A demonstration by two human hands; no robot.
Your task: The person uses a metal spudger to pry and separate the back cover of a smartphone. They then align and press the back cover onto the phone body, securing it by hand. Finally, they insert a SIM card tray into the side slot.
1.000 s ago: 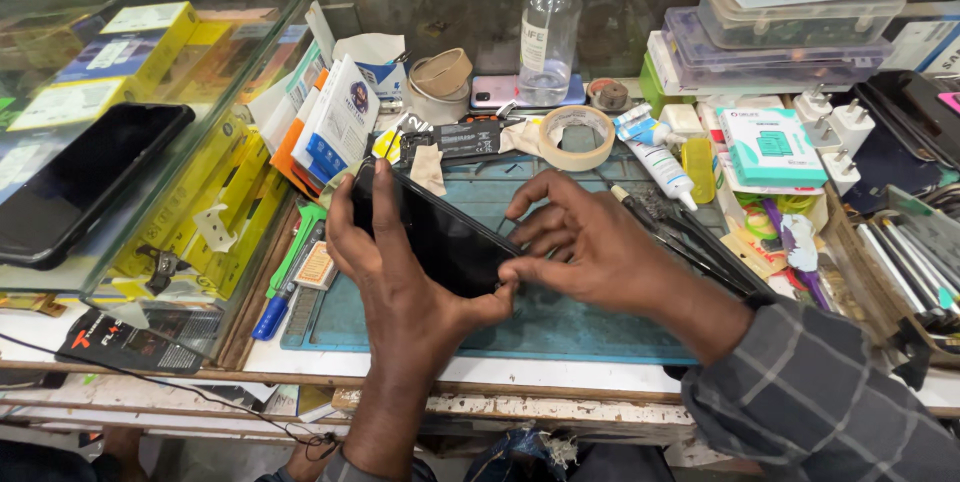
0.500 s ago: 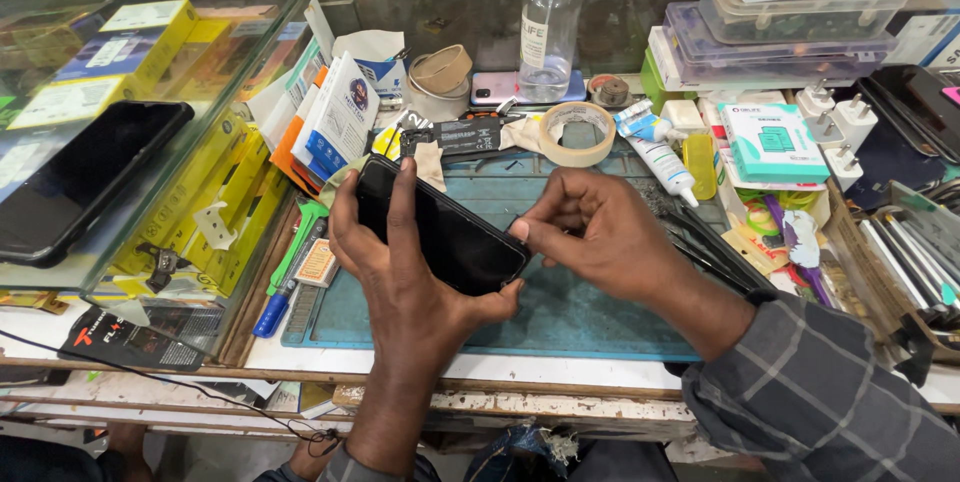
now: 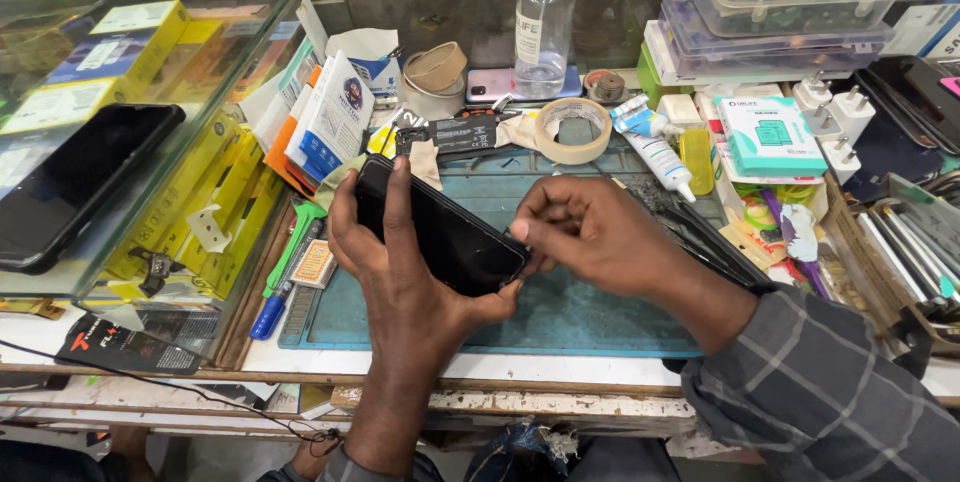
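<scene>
- The left hand cradles a black smartphone from below and behind, its fingers curled up over the phone's far left edge and its thumb pressed against the near right corner.
- The phone is held tilted above the teal work mat, screen side up, its long axis running from far left to near right.
- The right hand meets the phone's right end; its fingertips are pinched together at that corner, touching the edge. Whether they hold a small tool there cannot be told.
- Far of the hands, a roll of tape lies on the mat, with a clear plastic bottle standing behind it.
- To the right lie a white tube and a teal and white box.
- On the left, a glass case bears a second dark phone on its top.
</scene>
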